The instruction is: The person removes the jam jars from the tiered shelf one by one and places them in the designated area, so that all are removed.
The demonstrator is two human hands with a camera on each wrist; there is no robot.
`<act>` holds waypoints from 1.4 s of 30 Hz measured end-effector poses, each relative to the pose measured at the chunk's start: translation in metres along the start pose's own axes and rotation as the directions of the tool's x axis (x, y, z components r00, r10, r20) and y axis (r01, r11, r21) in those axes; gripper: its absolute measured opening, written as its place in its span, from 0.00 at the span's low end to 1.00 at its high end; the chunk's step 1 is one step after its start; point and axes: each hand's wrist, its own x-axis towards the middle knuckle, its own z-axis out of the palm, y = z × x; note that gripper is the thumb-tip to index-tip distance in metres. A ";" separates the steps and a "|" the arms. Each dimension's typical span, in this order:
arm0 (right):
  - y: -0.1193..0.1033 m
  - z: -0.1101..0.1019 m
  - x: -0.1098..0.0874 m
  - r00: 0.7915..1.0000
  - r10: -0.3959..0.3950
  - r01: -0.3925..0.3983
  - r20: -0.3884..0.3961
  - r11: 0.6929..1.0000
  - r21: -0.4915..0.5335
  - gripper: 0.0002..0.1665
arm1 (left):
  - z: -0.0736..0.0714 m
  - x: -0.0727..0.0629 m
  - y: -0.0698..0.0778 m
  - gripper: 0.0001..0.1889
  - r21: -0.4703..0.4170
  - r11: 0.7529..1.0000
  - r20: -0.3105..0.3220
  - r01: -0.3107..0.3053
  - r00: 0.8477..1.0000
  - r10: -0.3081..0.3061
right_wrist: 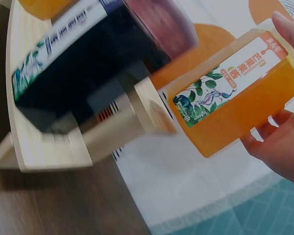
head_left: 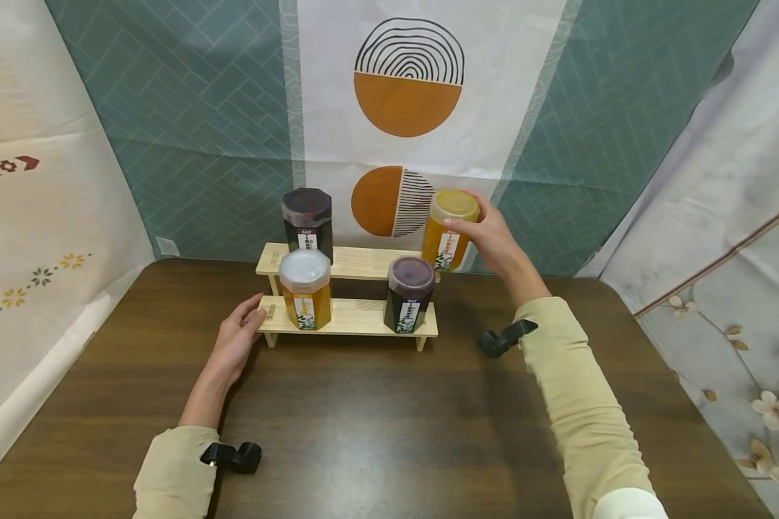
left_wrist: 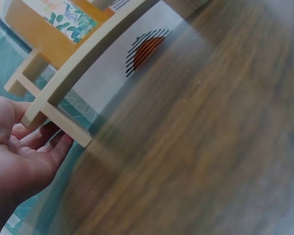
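My right hand (head_left: pixel 496 238) grips a jar of orange-yellow jam (head_left: pixel 443 238) with a yellowish lid, at the right end of the upper tier. In the right wrist view the jam jar (right_wrist: pixel 240 93) is tilted, beyond the end of the shelf. My left hand (head_left: pixel 235 342) holds the left end of the two-tier wooden shelf (head_left: pixel 357 317), with its thumb at the board's end and its fingers beneath. On the lower tier stand a white-lidded orange jar (head_left: pixel 306 292) at left and a dark purple jar (head_left: pixel 409 295) at right. Another dark jar (head_left: pixel 308 227) occupies the upper tier's left end.
The shelf stands near the back edge of a brown wooden table (head_left: pixel 363 418). Behind it hangs a teal and white patterned cloth (head_left: pixel 234 86). Light floral cloths flank the table on both sides. Each wrist carries a black strap mount (head_left: pixel 506 339).
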 end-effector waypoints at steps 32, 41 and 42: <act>0.083 -0.051 -0.034 0.989 0.147 -0.146 0.031 0.989 -0.037 0.38 | -0.003 0.000 -0.001 0.31 -0.011 1.000 0.007 0.010 1.000 -0.010; 0.110 -0.050 -0.038 0.981 0.191 -0.193 0.042 0.980 0.047 0.40 | -0.003 -0.001 0.000 0.31 -0.023 1.000 0.014 0.014 1.000 -0.013; 0.110 -0.050 -0.037 0.981 0.188 -0.190 0.046 0.981 0.043 0.41 | -0.003 -0.001 0.000 0.31 -0.026 1.000 0.015 0.011 1.000 -0.010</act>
